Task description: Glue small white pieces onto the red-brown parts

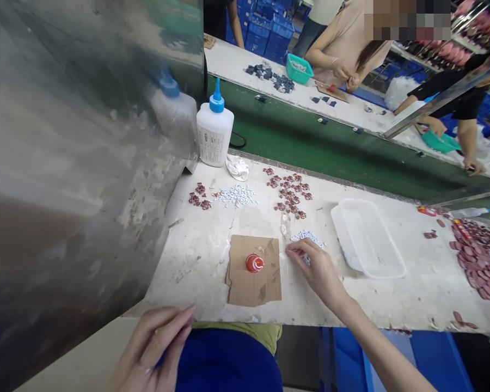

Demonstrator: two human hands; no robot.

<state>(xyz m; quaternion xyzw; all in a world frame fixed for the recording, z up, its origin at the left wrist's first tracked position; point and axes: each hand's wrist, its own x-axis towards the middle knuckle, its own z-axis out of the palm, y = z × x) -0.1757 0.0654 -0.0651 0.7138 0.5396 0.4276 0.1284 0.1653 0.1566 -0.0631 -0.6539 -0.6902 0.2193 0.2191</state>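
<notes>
On the white table a piece of brown cardboard (239, 286) carries a small round red thing (254, 263). My right hand (316, 269) is right of the cardboard, at the near edge of a pile of small pale pieces (310, 237); its thumb and forefinger are pinched together, and whatever may lie between them is too small to make out. Low at the left, my left hand (159, 340) is by the table's front edge, its fingertips drawn together; I cannot make out anything between them. Dark red small parts (289, 195) lie in a group farther back.
A white glue bottle (214, 133) with a blue cap stands at the back left, beside a metal wall (85, 152). An empty clear tray (369, 239) lies right of my right hand. Many reddish pieces (479, 267) cover the far right. People work at the opposite bench (237, 62).
</notes>
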